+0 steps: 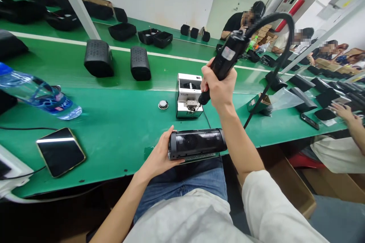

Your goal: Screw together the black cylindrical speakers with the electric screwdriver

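Observation:
My right hand is wrapped round a black electric screwdriver, whose cable loops up and back to the right. The driver slants down, its nose at the front of a white screw feeder. Whether the bit touches a screw there is too small to tell. At the table's front edge, my left hand grips the left end of a black speaker lying on its side. A perforated grille shows on the speaker's upper face, and my right forearm covers its right end. Left of the feeder lies a small round metal part.
On the green table at left are a phone and a tilted water bottle. Black speaker housings stand on the conveyor belt behind. A small box sits right of the feeder. Co-workers sit along the right.

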Motion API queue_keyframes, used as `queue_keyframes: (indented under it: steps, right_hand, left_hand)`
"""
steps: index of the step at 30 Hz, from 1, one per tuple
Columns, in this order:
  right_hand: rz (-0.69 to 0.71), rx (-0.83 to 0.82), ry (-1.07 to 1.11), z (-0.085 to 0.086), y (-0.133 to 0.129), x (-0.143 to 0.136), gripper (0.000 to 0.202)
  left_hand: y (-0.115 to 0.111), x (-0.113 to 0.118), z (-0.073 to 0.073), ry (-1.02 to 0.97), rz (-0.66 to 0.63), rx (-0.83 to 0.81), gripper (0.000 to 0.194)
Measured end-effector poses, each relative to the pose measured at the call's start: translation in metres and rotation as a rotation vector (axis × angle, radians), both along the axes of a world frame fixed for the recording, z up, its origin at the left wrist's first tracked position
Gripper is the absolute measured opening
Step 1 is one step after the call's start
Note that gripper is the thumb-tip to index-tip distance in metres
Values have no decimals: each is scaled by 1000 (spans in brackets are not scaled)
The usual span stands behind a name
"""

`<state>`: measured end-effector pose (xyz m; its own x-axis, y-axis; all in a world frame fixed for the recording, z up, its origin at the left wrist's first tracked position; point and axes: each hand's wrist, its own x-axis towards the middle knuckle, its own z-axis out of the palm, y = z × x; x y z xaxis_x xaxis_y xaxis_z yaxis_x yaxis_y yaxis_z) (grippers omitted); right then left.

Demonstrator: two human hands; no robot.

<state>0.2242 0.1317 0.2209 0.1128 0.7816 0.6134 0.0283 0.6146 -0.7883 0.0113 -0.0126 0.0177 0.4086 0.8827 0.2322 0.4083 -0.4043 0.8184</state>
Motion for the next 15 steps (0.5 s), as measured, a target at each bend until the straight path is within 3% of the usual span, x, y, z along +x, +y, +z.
queue_keyframes:
  steps: [4, 8, 11, 15]
  right_hand:
    - [34, 75, 63, 28, -57, 22, 17]
    - [92, 70, 98, 55, -126, 46, 22]
    - [111, 61, 84, 54, -159, 58, 23]
    - [31, 76, 79, 38, -176, 66, 17]
  left_hand:
    - [1, 0, -2, 15, 4, 13, 130]
    - [2, -1, -4, 14, 2, 2, 129]
    - [2, -2, -4, 14, 3, -9, 127]
    - [2, -3, -7, 12, 14, -13, 126]
